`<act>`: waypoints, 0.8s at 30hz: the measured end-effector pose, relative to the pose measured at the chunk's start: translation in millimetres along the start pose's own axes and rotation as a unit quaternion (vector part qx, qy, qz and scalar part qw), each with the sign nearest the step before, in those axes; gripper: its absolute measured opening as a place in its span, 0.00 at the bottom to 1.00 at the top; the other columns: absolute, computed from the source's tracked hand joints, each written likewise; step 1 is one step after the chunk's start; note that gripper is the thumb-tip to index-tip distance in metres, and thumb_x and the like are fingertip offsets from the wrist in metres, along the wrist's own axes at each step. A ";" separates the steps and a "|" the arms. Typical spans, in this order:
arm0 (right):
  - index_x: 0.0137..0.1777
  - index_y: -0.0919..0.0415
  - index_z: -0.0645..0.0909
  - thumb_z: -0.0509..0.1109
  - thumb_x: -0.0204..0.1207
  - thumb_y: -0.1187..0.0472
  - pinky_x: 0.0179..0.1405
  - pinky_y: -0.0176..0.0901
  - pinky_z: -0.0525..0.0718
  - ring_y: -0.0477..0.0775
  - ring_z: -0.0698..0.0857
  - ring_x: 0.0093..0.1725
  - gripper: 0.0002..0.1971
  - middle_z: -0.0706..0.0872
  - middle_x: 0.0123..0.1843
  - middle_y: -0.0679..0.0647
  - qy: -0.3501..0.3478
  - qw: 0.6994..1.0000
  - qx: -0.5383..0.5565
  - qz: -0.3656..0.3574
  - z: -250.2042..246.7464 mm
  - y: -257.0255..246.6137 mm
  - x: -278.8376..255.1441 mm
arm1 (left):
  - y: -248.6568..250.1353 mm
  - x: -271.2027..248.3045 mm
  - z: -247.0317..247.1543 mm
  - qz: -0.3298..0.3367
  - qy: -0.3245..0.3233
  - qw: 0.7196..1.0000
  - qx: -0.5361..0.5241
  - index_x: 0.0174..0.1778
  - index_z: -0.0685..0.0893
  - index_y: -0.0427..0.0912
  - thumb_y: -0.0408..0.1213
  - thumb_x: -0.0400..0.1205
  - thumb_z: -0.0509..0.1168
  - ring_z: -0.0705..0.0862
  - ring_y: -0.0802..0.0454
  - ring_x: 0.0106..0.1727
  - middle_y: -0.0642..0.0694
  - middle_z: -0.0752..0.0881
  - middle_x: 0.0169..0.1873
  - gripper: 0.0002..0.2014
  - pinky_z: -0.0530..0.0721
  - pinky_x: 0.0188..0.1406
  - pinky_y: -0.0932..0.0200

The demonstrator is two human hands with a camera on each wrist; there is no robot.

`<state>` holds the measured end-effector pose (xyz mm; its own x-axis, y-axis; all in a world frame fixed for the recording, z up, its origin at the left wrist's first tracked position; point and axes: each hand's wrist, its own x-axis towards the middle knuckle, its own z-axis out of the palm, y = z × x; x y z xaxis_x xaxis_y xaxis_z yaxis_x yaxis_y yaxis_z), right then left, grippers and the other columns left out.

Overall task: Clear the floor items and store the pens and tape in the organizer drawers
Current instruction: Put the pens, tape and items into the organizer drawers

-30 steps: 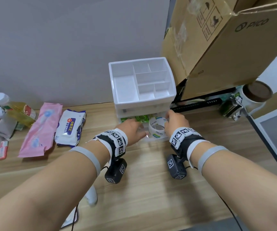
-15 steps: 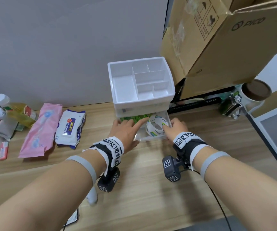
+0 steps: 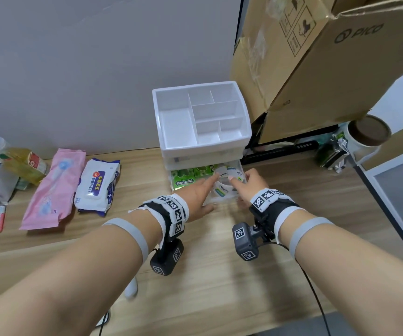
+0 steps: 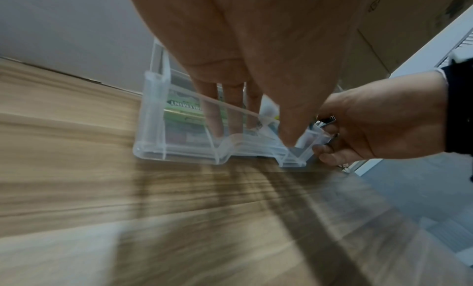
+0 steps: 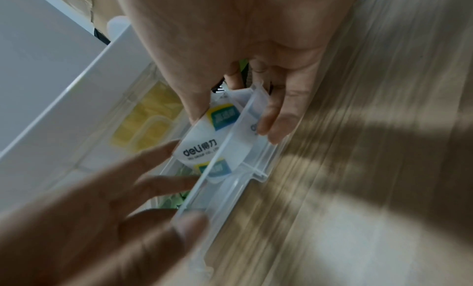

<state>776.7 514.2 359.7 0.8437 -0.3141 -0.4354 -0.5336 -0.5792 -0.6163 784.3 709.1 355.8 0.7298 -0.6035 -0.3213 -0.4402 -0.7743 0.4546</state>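
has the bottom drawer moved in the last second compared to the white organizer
Yes. The clear bottom drawer sticks out less from the white organizer; it has slid back inward, tape roll inside.

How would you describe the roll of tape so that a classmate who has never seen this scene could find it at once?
Find the white organizer standing on the wooden floor against the grey wall. Its clear bottom drawer is pulled out, and the tape roll lies at the drawer's right end, between the left hand and right hand. Unlike the flat green gum packs beside it, it is a white ring with printed lettering.
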 end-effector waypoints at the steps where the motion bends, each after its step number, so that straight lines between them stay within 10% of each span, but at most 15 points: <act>1: 0.56 0.56 0.68 0.69 0.77 0.43 0.17 0.36 0.79 0.58 0.86 0.36 0.20 0.81 0.57 0.59 0.020 0.999 -0.025 -0.013 -0.4 -1.2 -0.2 | 2.9 1.7 0.1 0.002 0.012 1.000 -0.022 0.84 0.51 0.57 0.50 0.82 0.64 0.86 0.44 0.60 0.42 0.70 0.79 0.37 0.86 0.59 0.45; 8: 0.49 0.48 0.65 0.64 0.77 0.46 0.28 0.42 0.71 0.58 0.81 0.33 0.12 0.77 0.50 0.54 0.058 0.988 -0.122 -0.071 -3.8 -4.2 -9.8 | 14.9 8.0 -7.1 -0.009 0.068 0.990 -0.127 0.70 0.74 0.48 0.41 0.78 0.72 0.86 0.52 0.57 0.45 0.76 0.69 0.25 0.86 0.60 0.53; 16: 0.58 0.39 0.66 0.63 0.76 0.37 0.36 0.58 0.91 0.62 0.87 0.32 0.16 0.74 0.56 0.52 0.021 0.987 -0.126 -0.098 -5.1 3.0 -9.2 | 14.9 10.4 -5.7 -0.026 0.023 0.997 -0.069 0.85 0.56 0.46 0.45 0.79 0.71 0.66 0.42 0.82 0.41 0.56 0.85 0.42 0.68 0.80 0.51; 24: 0.71 0.43 0.63 0.61 0.79 0.37 0.48 0.52 0.85 0.64 0.86 0.50 0.24 0.77 0.66 0.58 0.009 0.987 -0.124 -0.103 -5.4 6.4 -4.9 | 15.8 21.3 -4.7 -0.064 0.110 0.979 -0.159 0.64 0.81 0.44 0.48 0.82 0.68 0.85 0.46 0.57 0.45 0.81 0.64 0.18 0.82 0.62 0.52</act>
<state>769.5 508.0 361.4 0.9348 -0.1829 -0.3043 -0.3222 -0.7974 -0.5103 795.4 684.9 360.0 0.8785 -0.4229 -0.2221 -0.1779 -0.7212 0.6695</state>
